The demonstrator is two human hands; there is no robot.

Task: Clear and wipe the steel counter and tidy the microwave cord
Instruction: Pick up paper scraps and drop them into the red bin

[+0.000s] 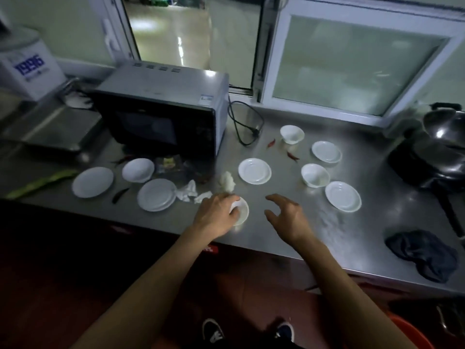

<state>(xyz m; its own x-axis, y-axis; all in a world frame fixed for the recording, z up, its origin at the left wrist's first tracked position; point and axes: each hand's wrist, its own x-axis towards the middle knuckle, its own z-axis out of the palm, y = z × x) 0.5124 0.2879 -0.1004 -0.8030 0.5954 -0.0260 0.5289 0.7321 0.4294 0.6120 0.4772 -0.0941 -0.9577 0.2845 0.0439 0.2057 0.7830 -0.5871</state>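
**Clearing step: first bowl being picked up**

Left hand [216,214] is gripping a small white bowl [241,210] near the steel counter [352,235] front edge, forward-right of the microwave [161,109]. Right hand [286,215] is hovering beside it, fingers spread, holding nothing. Next, I'd judge: stacking the glossy ceramic saucers right of the microwave. Cord [242,122] is lying looped at the microwave's right side.

Dim room. Pale wall [63,28] behind. White-framed sliding window [352,64] with frosted pane, right; left section open onto a glossy lit floor [176,34]. Dark reddish floor [63,273] below. Orange basin [412,333] at lower right.
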